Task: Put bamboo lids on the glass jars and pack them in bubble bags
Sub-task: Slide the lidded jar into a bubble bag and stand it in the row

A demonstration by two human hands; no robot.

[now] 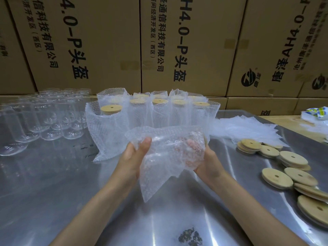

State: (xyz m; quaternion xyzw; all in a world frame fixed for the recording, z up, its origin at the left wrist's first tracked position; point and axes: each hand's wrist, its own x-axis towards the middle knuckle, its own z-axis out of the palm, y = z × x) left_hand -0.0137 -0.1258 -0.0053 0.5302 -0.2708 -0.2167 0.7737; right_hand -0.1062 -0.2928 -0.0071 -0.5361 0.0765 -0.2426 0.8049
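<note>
Both hands hold a glass jar lying sideways inside a bubble bag [165, 157] above the steel table [53, 183]. My left hand [132, 159] grips the bag's open end, thumb on top. My right hand [208, 163] cups the other end from below, its fingers showing pink through the wrap. Loose bamboo lids [276, 178] with centre holes lie scattered at the right. Bare glass jars [44, 116] stand grouped at the back left. Several lidded jars in bubble bags [152, 110] stand upright in rows behind my hands.
A stack of flat bubble bags [248, 128] lies at the back right. Cardboard boxes [110, 41] wall off the far side of the table. A blue-and-white packet [316, 112] sits at the far right. A dark smudge [190, 237] marks the near table.
</note>
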